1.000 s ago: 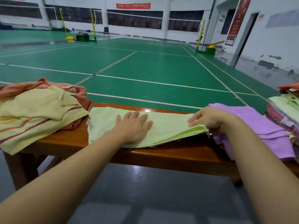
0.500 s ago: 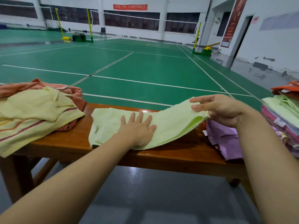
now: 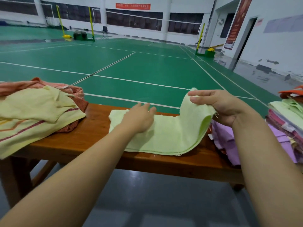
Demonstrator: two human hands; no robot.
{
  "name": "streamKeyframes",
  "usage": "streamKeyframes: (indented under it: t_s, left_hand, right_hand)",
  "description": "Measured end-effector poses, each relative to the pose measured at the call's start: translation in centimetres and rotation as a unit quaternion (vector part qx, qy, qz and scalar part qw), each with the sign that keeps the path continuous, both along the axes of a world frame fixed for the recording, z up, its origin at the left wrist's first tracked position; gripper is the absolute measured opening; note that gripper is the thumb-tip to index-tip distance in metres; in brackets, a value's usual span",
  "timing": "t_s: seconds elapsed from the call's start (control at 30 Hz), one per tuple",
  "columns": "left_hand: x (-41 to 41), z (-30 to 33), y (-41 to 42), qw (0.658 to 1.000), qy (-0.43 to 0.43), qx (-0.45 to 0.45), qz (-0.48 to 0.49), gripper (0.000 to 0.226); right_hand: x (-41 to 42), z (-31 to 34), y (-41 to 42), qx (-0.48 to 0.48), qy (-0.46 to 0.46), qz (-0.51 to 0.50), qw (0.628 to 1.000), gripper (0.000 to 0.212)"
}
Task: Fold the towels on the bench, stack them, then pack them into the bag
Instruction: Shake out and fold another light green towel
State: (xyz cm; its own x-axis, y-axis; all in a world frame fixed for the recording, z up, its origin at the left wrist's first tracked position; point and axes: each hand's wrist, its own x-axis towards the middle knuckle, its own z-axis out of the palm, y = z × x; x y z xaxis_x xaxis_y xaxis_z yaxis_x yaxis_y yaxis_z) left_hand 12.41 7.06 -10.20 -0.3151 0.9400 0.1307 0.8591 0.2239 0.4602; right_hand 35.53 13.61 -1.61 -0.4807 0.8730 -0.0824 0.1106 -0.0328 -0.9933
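Note:
A pale green towel (image 3: 170, 135) lies lengthwise on the wooden bench (image 3: 91, 136). My left hand (image 3: 139, 118) rests flat on its left half, fingers straight. My right hand (image 3: 219, 105) pinches the towel's right end and holds it lifted above the bench, so that end curls upward. A purple towel (image 3: 224, 138) lies under and to the right of the lifted end. A loose heap of yellow and orange towels (image 3: 37, 112) sits on the bench's left end. No bag is in view.
A stack of folded towels (image 3: 287, 115) in green, pink and orange stands at the right edge. Beyond the bench stretches a green badminton court. Grey floor lies below the bench's front edge.
My right hand has raised the green towel's right end off the bench and carried it leftward. My left hand stayed on the towel, shifting slightly left.

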Motion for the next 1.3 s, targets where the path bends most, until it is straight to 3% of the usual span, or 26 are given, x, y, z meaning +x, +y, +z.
streamKeyframes:
  t_s: [0.17,0.33,0.47,0.53,0.63,0.67,0.77,0.8,0.83,0.97,1.1,1.23,1.3]
  left_hand:
    - [-6.0,0.5,-1.7,0.972,-0.14,0.093,0.167,0.053]
    - [-8.9,0.0,-3.3,0.953,-0.19,0.106,0.212,0.06]
    - [-9.7,-0.1,-3.6,0.944,-0.214,0.106,0.226,0.063]
    - [-9.6,-0.2,-3.7,0.948,-0.21,0.086,0.224,0.064]
    - [-8.9,-0.3,-3.6,0.969,-0.13,0.026,0.21,0.067]
    - [-8.6,-0.3,-3.6,0.973,-0.093,0.005,0.211,0.071]
    - [-8.0,-0.7,-3.8,0.969,0.032,-0.045,0.24,0.092]
    - [-7.8,-0.8,-3.9,0.964,0.071,-0.067,0.248,0.1]
    - [-7.6,-0.7,-3.9,0.96,0.105,-0.094,0.244,0.105]
    - [-6.5,-0.3,-3.2,0.966,0.11,-0.168,0.163,0.093]
    - [-4.5,0.1,-3.1,0.985,0.036,-0.102,0.137,0.068]
    - [-3.2,0.7,-3.2,0.98,-0.143,0.007,0.14,0.061]
    - [-2.9,0.9,-3.1,0.963,-0.226,0.034,0.142,0.068]
  right_hand:
    - [-6.2,-0.5,-1.2,0.013,0.014,0.017,1.0,0.037]
    - [-13.2,-2.9,-4.3,-0.012,0.048,0.077,0.996,0.048]
    - [-14.6,-4.1,-5.6,-0.047,0.053,0.182,0.981,0.04]
    - [-13.9,-4.2,-4.9,0.0,-0.003,0.166,0.986,0.034]
    - [-12.2,-4.4,-2.8,0.125,-0.148,0.056,0.98,0.025]
    - [-11.4,-4.5,-2.0,0.172,-0.225,0.019,0.959,0.026]
    - [-9.2,-5.2,-0.3,0.246,-0.475,-0.05,0.844,0.047]
    - [-8.8,-5.4,-0.2,0.238,-0.512,-0.058,0.824,0.052]
    - [-8.6,-5.5,-0.2,0.216,-0.519,-0.049,0.826,0.056]
    - [-8.9,-5.6,-1.4,0.148,-0.463,0.007,0.874,0.054]
    - [-9.7,-5.8,-1.7,0.188,-0.396,0.01,0.899,0.044]
    - [-9.9,-6.2,-1.9,0.143,-0.238,-0.013,0.96,0.025]
    - [-9.7,-6.0,-1.8,0.154,-0.197,-0.056,0.966,0.022]
